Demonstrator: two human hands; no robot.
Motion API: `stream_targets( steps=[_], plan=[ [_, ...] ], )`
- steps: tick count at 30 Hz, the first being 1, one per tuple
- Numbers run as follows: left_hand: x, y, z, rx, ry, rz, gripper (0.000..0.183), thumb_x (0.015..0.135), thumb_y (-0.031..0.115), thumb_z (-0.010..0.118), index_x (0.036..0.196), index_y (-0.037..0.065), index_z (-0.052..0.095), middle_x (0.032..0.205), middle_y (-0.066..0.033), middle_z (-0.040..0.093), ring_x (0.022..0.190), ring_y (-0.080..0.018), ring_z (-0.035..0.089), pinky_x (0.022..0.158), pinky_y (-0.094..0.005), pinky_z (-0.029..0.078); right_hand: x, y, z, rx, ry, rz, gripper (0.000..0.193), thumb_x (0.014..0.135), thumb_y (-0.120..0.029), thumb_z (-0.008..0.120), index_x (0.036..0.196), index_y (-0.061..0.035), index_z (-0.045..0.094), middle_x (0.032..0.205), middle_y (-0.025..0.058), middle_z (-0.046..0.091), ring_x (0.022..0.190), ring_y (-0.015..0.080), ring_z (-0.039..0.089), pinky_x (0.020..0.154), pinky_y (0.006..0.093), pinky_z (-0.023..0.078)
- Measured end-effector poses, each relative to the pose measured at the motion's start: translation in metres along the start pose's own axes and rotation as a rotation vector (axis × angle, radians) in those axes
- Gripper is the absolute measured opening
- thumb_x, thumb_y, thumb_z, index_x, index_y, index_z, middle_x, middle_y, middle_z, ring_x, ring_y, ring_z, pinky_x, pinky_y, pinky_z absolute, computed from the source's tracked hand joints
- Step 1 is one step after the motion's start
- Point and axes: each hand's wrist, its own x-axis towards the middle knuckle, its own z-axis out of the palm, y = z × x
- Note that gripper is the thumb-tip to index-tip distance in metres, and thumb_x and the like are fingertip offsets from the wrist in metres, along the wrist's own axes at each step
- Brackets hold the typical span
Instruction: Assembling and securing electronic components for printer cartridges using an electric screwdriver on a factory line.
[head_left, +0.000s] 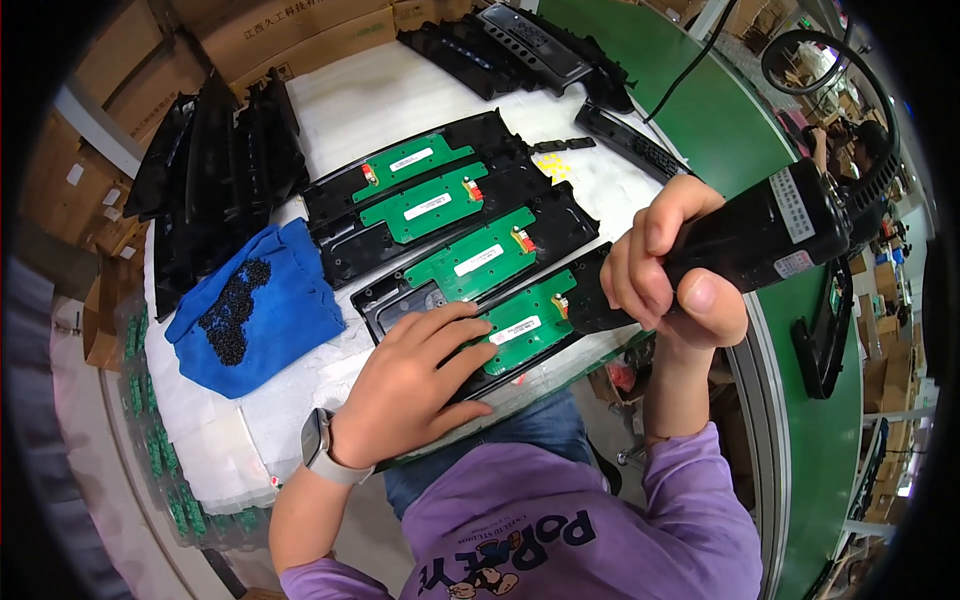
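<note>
A: Where lies the flat green circuit board (535, 346) in its long black plastic housing (592, 267)?

B: At the white-covered bench's (345, 105) near edge, partly under the spread left hand (408, 382); the right hand (672, 262) grips a corded black power tool (755, 240).

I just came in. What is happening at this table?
A person's right hand grips a black corded tool by the nearest of four green circuit boards, which sit in black housings. The left hand lies spread over the near housings. Small black pieces, perhaps screws, are heaped on a blue cloth.
</note>
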Motion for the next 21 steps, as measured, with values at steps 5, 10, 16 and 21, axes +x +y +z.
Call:
stream_targets(
  steps=[5, 10, 16, 21],
  plan=[
    [0.002, 0.001, 0.0, -0.021, -0.012, -0.002, 0.049, 0.062, 0.024, 0.077, 0.103, 0.005, 0.059, 0.113, -0.0102, 0.056, 0.112, -0.0325, 0.049, 0.091, -0.0413, 0.043, 0.001, -0.008, 0.003, -0.085, 0.001, 0.026, 0.035, 0.074, -0.022, 0.064, 0.09, 0.0004, 0.042, 0.053, 0.0023, 0.043, 0.037, 0.01, 0.04, 0.038, 0.0237, 0.034],
    [0.002, -0.001, 0.001, -0.02, -0.017, -0.002, 0.048, 0.062, 0.023, 0.077, 0.103, 0.005, 0.059, 0.112, -0.0095, 0.056, 0.112, -0.0327, 0.048, 0.091, -0.0413, 0.043, 0.006, -0.002, 0.002, -0.076, -0.006, 0.022, 0.035, 0.074, -0.021, 0.064, 0.09, 0.0008, 0.042, 0.054, 0.0028, 0.043, 0.037, 0.0098, 0.04, 0.037, 0.0235, 0.033],
    [0.002, 0.0, 0.0, -0.029, -0.028, -0.003, 0.047, 0.063, 0.022, 0.077, 0.103, 0.005, 0.059, 0.111, -0.0096, 0.056, 0.113, -0.0328, 0.048, 0.091, -0.0413, 0.043, 0.004, -0.002, 0.007, -0.132, 0.013, 0.013, 0.033, 0.07, -0.019, 0.065, 0.084, -0.0001, 0.042, 0.054, 0.0034, 0.044, 0.038, 0.0095, 0.041, 0.037, 0.0226, 0.035],
    [0.002, 0.0, 0.0, -0.034, -0.033, -0.004, 0.047, 0.063, 0.022, 0.076, 0.103, 0.004, 0.059, 0.11, -0.0094, 0.056, 0.112, -0.0328, 0.048, 0.091, -0.0415, 0.043, 0.005, 0.006, 0.009, -0.127, -0.02, 0.044, 0.03, 0.066, -0.015, 0.066, 0.076, -0.0004, 0.042, 0.054, 0.0048, 0.044, 0.038, 0.0098, 0.041, 0.037, 0.0226, 0.035]
  ],
)
